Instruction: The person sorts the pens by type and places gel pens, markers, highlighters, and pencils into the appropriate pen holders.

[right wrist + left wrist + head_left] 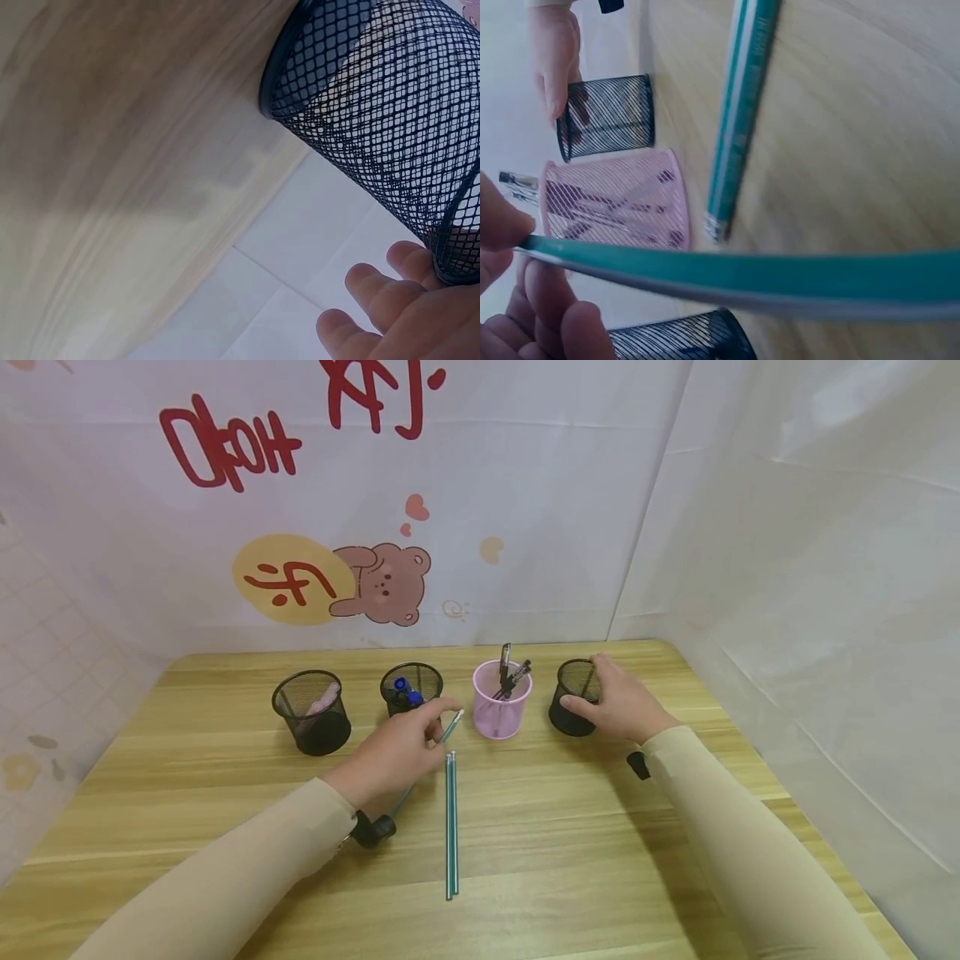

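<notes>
My left hand pinches a green pencil between thumb and fingertips near its pale end. The pencil slants down past the wrist, and in the left wrist view its green side runs across the picture. Two more green pencils lie side by side on the table, just right of that hand. My right hand grips the rim of a black mesh pen cup at the far right of the row, thumb toward the front. In the right wrist view this cup stands on the table, fingers at its rim.
A pink mesh cup with black pens stands between the hands. Behind the left hand is a black mesh cup with blue-capped pens. Another black cup, holding something pink, stands farther left. A white printed curtain hangs behind the table.
</notes>
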A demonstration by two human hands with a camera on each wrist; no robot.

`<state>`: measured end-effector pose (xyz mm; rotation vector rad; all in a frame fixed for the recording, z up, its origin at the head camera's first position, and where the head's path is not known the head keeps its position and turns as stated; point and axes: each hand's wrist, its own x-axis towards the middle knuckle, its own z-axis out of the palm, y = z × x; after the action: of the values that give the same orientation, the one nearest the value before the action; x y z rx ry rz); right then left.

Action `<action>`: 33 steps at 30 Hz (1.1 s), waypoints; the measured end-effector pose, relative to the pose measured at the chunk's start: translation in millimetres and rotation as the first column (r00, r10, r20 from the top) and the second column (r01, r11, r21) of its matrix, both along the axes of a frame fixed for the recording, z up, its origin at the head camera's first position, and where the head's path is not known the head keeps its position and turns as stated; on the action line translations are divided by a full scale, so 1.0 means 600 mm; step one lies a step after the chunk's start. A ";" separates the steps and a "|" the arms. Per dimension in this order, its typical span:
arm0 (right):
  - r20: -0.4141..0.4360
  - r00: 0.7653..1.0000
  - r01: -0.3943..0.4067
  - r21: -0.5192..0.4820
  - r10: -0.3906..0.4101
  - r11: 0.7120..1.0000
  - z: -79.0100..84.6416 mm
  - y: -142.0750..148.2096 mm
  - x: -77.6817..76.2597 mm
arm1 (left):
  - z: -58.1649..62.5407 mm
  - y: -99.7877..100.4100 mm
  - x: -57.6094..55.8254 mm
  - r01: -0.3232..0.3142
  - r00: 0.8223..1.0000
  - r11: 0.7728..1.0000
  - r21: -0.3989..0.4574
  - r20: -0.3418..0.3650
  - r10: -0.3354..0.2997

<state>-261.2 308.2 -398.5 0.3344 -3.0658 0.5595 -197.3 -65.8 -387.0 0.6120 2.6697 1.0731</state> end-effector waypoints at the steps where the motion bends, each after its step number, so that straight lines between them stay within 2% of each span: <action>1: -0.003 1.000 -0.003 -0.003 0.003 1.000 0.000 0.000 0.000 | 0.003 0.002 0.001 0.006 1.000 1.000 0.014 -0.006 -0.005; 12: -0.031 0.999 -0.029 -0.030 0.029 0.999 -0.003 0.001 -0.003 | 0.037 0.045 0.001 0.042 0.998 0.988 0.151 -0.061 -0.033; 15: -0.033 0.999 -0.023 -0.035 0.022 0.999 -0.004 0.001 -0.004 | 0.044 0.060 -0.001 0.070 0.995 0.981 0.183 -0.079 -0.056; 24: -0.004 1.000 -0.015 -0.024 0.015 1.000 0.001 0.001 0.002 | 0.050 0.091 -0.012 0.140 0.986 0.961 0.239 -0.123 -0.113; 33: 0.005 1.000 -0.012 -0.028 0.012 1.000 0.005 -0.003 0.006 | 0.056 0.119 -0.018 0.183 0.975 0.946 0.267 -0.176 -0.139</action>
<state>-257.7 306.3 -395.2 0.3517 -3.0591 0.6047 -208.1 5.8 -353.6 0.9871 2.5532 1.4228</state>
